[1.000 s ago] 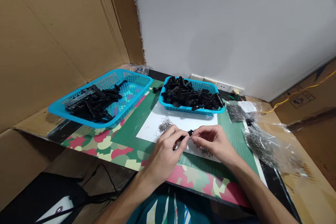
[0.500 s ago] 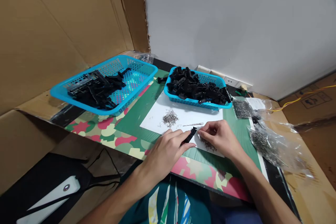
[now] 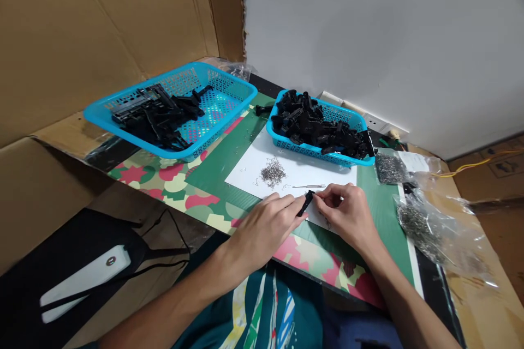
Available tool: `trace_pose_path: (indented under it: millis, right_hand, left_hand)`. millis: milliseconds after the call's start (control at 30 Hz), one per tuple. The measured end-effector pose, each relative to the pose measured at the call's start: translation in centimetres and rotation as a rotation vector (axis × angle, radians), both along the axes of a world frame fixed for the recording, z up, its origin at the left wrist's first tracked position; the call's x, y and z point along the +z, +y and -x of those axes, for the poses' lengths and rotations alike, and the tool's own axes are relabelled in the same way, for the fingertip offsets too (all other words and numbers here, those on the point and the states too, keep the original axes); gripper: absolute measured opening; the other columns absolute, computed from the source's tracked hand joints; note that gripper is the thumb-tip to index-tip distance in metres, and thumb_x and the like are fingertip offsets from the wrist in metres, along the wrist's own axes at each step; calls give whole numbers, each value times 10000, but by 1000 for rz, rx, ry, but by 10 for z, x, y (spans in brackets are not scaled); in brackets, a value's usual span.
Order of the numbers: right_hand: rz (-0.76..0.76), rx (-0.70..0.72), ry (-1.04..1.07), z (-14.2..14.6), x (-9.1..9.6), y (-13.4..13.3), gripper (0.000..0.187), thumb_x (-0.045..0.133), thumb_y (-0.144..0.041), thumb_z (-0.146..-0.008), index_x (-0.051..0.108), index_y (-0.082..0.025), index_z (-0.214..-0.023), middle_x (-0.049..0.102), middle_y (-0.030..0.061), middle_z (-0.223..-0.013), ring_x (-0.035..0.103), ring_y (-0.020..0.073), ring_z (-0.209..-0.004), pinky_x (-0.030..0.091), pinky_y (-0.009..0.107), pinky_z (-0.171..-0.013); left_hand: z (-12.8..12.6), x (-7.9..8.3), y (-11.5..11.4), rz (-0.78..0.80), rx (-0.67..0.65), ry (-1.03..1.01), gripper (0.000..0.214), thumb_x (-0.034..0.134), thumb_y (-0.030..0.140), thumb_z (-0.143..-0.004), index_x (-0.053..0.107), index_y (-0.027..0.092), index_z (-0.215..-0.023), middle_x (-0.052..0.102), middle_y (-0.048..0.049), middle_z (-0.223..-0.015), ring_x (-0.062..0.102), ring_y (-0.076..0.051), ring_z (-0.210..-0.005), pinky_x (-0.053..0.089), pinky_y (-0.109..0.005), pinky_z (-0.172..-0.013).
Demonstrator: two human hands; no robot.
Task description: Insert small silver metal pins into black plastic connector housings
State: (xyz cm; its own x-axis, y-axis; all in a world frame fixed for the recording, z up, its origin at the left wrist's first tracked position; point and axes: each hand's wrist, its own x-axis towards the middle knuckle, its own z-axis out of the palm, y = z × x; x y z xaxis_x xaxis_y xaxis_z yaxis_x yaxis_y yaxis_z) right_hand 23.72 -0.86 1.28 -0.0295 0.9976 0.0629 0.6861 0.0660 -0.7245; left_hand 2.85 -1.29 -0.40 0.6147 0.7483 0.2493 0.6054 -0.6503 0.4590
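My left hand (image 3: 275,223) is closed around a small black plastic part (image 3: 305,203), with the part's end sticking out past the fingertips. At that end, my right hand (image 3: 343,208) pinches with thumb and forefinger; whatever is between them is too small to make out. Beyond the hands, a pile of small metal springs or clips (image 3: 273,173) lies on a white sheet (image 3: 249,166). A thin metal tool (image 3: 308,186) rests on the sheet just ahead of the black part. A second metal pile is mostly hidden under my right hand.
A blue basket (image 3: 323,157) heaped with black parts stands behind the sheet. To the left is a larger blue basket (image 3: 135,142) holding black pieces. Plastic bags of metal bits (image 3: 421,229) lie at the right edge, near a wall socket strip (image 3: 374,121).
My right fingers have come up against the end of the black part, closing the small gap. The whole view has shifted slightly.
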Motion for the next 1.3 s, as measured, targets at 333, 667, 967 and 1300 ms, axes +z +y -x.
trace_pose_path:
  millis: [333,667,967,1300]
  right_hand:
    - [-4,9,31,5,-1,-1,311,665,-347,-912,742,-149,-684,592,-6,-538,423,118,-529,332,262,-541]
    - [27,89,-40,-7,6,3,261,668,-363,-957,840,-180,-887,652,5,-593,460,141,-538,356,286,-570]
    - [-180,97,-175,-23,0,18,193,650,-294,-992,818,-221,-1052,739,98,-1054,667,267,-958,503,393,-855]
    - [-208,194,-373,-20,-2,23,209,485,-179,-1055,684,-205,-996,678,86,-949,597,266,-926,472,362,-774]
  left_hand:
    - [-2,-3,0,-73,-16,29,279,577,243,-1073,649,111,-1308,736,-65,-974,702,-252,-903,585,-413,-841]
    - [0,0,2,-4,50,-32,264,613,258,-1061,691,171,-1297,758,-55,-1016,701,-222,-887,579,-359,-799]
    - [1,-1,2,-83,62,-33,282,611,253,-1059,691,142,-1305,772,-73,-1013,719,-223,-880,596,-357,-812]
    - [1,-4,0,-123,48,-42,263,597,230,-1062,685,130,-1289,764,-73,-1017,726,-228,-896,599,-395,-872]
